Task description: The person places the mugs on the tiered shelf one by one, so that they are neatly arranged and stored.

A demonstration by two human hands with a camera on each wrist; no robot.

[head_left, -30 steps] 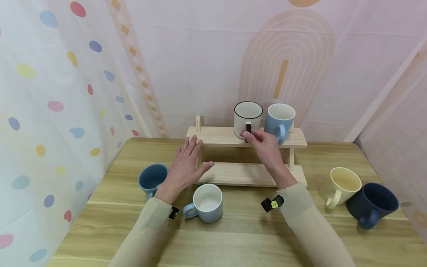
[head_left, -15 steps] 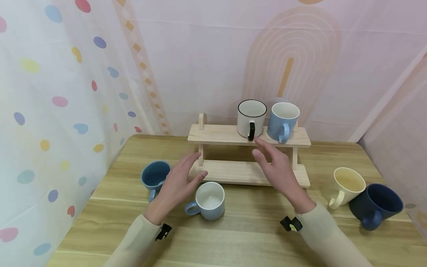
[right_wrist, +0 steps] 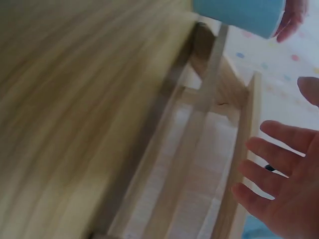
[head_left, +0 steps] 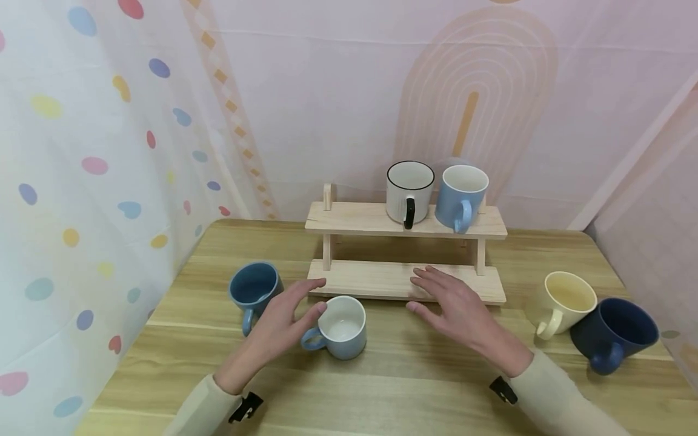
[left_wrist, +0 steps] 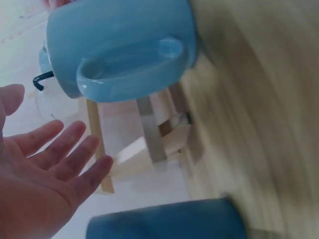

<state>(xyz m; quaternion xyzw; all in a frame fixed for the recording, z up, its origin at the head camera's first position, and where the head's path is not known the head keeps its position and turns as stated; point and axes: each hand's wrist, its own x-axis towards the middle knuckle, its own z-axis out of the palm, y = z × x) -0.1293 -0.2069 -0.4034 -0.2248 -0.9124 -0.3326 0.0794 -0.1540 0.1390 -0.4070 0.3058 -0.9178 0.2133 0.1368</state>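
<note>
A pale curtain (head_left: 305, 109) hangs behind and along the sides, spotted with coloured shapes at the left and printed with a tan arch at the back. Before it spreads the wood-grained surface (head_left: 392, 387), and toward its rear stands a two-tier wooden shelf (head_left: 349, 218). Two light sleeves reach in from the near edge to the hands. The right hand (head_left: 458, 309) is spread wide and holds nothing, its fingers in front of the lower tier; whether the fingertips touch that board cannot be told. The left hand (head_left: 283, 321) is likewise wide, thumb and fingers apart, holding nothing, between two upright mugs: the blue mug (head_left: 256, 287) on its left and the pale-blue mug (head_left: 343, 330) with a white inside, just beside its thumb, both on the surface in front of the shelf. At the far right a navy mug (head_left: 613, 336) stands close against a cream mug (head_left: 561, 303). On the upper tier, toward its right end, a black-rimmed white mug (head_left: 410, 194) and a sky-blue mug (head_left: 460, 200) stand upright side by side, handles facing forward. Smallest are the black wrist devices (head_left: 503, 389), one at each cuff.
</note>
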